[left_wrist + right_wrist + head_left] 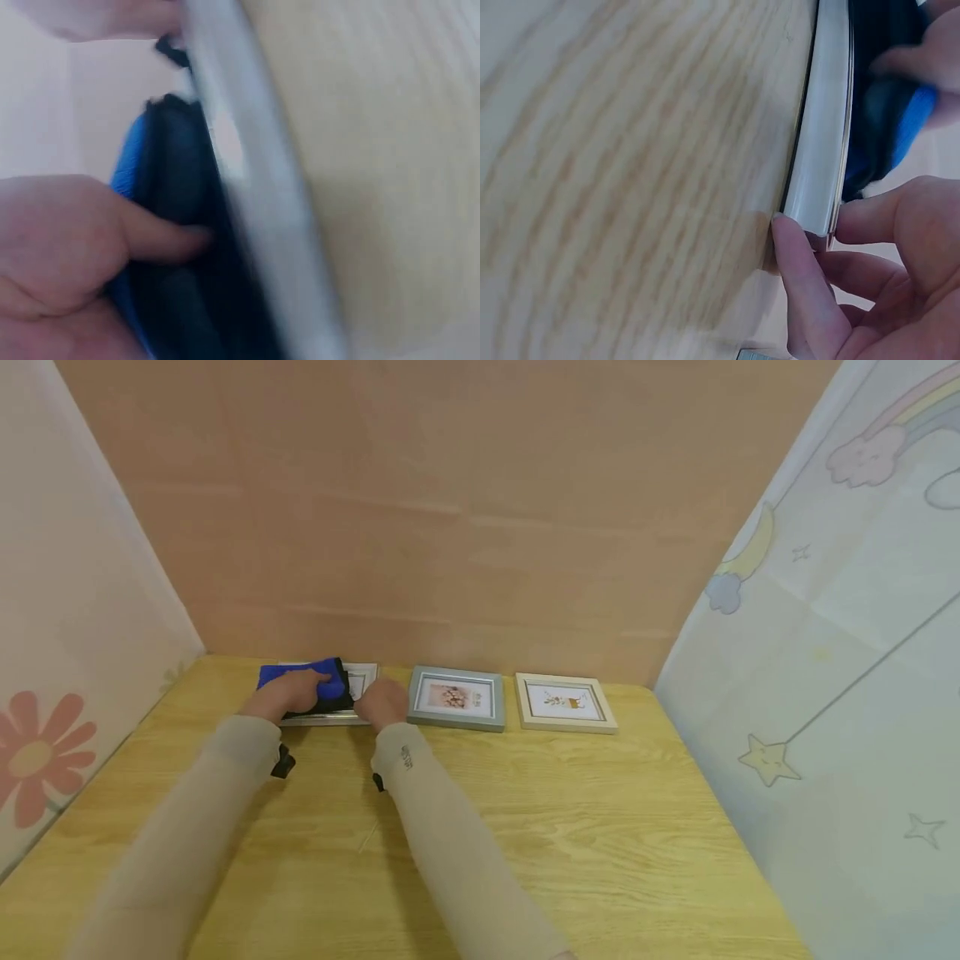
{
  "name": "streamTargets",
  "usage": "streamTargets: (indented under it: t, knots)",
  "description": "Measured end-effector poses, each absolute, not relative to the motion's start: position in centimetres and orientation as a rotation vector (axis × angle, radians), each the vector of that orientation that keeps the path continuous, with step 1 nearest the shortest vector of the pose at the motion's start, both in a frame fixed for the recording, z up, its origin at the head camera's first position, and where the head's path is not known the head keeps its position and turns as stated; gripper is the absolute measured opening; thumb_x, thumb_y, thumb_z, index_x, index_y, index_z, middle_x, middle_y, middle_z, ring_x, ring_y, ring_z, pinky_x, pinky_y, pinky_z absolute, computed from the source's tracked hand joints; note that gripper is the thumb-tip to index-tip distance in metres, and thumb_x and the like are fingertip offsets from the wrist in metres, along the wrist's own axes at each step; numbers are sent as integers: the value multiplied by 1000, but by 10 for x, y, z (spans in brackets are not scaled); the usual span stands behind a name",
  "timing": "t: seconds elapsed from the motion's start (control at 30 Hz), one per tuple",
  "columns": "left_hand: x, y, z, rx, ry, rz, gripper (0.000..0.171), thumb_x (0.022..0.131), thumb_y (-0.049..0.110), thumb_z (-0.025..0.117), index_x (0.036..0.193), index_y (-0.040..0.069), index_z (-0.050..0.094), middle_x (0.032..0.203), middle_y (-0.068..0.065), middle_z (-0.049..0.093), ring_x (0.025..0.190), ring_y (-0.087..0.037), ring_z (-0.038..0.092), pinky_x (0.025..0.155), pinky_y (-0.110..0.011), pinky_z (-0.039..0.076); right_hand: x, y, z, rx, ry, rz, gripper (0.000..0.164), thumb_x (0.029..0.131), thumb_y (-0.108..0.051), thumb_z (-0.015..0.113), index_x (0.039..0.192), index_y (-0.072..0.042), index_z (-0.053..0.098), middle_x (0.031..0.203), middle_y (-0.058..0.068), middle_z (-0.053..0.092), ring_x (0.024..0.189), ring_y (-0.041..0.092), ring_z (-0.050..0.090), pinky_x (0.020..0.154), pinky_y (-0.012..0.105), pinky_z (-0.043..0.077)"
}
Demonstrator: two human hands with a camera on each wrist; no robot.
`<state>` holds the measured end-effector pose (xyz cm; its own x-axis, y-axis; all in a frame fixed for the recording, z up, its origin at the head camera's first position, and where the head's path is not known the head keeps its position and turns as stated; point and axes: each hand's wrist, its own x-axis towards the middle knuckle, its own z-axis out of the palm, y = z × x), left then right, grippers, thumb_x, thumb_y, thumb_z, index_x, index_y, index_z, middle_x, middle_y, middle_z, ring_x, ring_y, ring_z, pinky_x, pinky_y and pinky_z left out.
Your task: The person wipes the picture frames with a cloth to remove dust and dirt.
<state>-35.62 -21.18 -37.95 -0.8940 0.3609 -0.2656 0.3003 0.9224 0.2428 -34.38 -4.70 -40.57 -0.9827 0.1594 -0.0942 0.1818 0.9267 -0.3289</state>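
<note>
A blue cloth with a black edge and dark underside point(332, 689) lies over the left part of a silver-white picture frame point(318, 722) at the back left of the table. My left hand point(288, 692) grips the cloth against the frame, its thumb point(169, 238) pressing the dark side in the left wrist view. At the frame's near right corner, my right hand point(384, 702) pinches the edge; the right wrist view shows fingers point(802, 277) on both sides of the rail. Much of the picture is hidden under the cloth.
To the right lie a grey-blue picture frame point(456, 722) with a flower picture and a cream picture frame point(568, 725) with a plant drawing. All rest flat on the wood-grain table point(585, 843). An orange-brown backdrop point(450, 527) stands close behind, with patterned side walls.
</note>
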Motion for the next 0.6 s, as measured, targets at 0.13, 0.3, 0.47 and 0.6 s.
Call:
streamTargets:
  t: [0.13,0.3,0.47,0.6]
  knots:
    - [-361,-212,-395,429,2823,343,63,103,-12,34,165,-3,37,170,-45,19,156,-72,16,128,-80,21,-348,-53,-416,276,3001,-531,26,92,-39,81,93,-13,82,90,-3,79,76,13,70,59,28,57]
    - [-354,-216,-391,493,2809,303,64,102,-11,34,164,1,44,170,-43,24,154,-67,30,127,-71,36,-347,-58,-413,291,3002,-510,26,96,-39,78,96,-14,82,85,-3,77,69,11,67,54,27,55]
    - [-331,-226,-383,562,2793,252,60,103,-8,35,161,2,50,168,-41,32,153,-61,37,126,-71,37,-342,-61,-408,254,3033,-511,26,96,-41,79,94,-15,83,85,-4,78,67,10,64,54,26,53]
    - [-308,-232,-379,599,2792,286,64,100,-12,38,162,2,49,167,-43,33,151,-62,39,124,-72,38,-339,-57,-406,188,3057,-518,26,95,-40,80,87,-15,81,89,-4,79,71,10,64,58,26,53]
